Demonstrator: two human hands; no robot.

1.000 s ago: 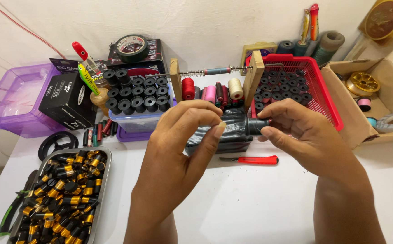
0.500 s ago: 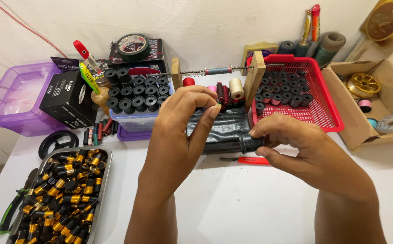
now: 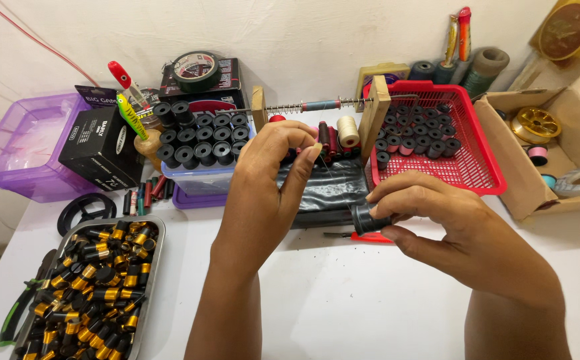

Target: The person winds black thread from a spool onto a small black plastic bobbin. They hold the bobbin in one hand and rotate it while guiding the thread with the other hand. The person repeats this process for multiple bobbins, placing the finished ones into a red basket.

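Head view: a small black spool (image 3: 365, 219) is gripped in the right hand (image 3: 457, 227), just in front of the red basket (image 3: 483, 170), apparently so thread can be drawn off. Fingertips of the left hand (image 3: 270, 193) are pinched shut, seemingly on a fine thread, left of the basket.

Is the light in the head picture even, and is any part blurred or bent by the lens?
Head view: soft, even light; faint shadows under both forearms on the white table. Sharp overall: left hand and right hand with its black spool show no motion blur. Mild glare on the metal tray. Wide-angle lens bends the cardboard box at the right edge.
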